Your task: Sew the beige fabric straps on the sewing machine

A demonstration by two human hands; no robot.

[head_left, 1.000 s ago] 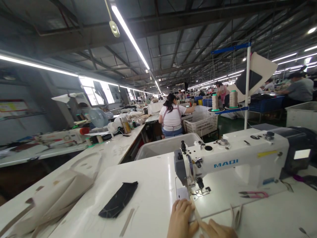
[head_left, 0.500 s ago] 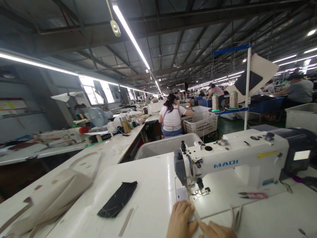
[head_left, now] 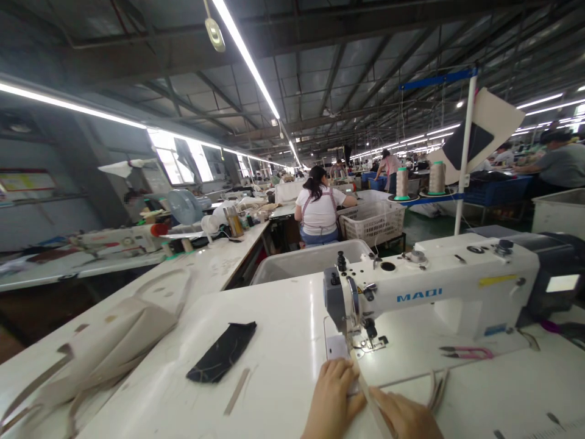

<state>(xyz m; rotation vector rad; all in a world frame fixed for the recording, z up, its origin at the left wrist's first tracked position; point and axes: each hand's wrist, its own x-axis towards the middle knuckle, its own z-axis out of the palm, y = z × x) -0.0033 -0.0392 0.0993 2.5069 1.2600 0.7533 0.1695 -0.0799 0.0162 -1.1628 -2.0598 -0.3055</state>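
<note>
A white MAQI sewing machine (head_left: pixel 439 296) stands on the white table (head_left: pixel 283 341) in front of me. A narrow beige strap (head_left: pixel 365 387) runs from under its presser foot (head_left: pixel 372 344) back toward me. My left hand (head_left: pixel 331 396) lies flat on the table just left of the strap, fingers pressed down beside the needle plate. My right hand (head_left: pixel 404 414) rests on the strap nearer to me, fingers closed over it.
A black fabric piece (head_left: pixel 222 360) and a loose beige strip (head_left: pixel 236 399) lie left of my hands. Pink thread snips (head_left: pixel 466 352) sit right of the needle. Beige cut pieces (head_left: pixel 105 347) pile at far left. A grey bin (head_left: pixel 306 262) stands behind the table; a seated person (head_left: pixel 320 210) works beyond.
The view has tipped down and shifted slightly, so my hands show more. Both hands stay on the strap at the presser foot, a little farther forward.
</note>
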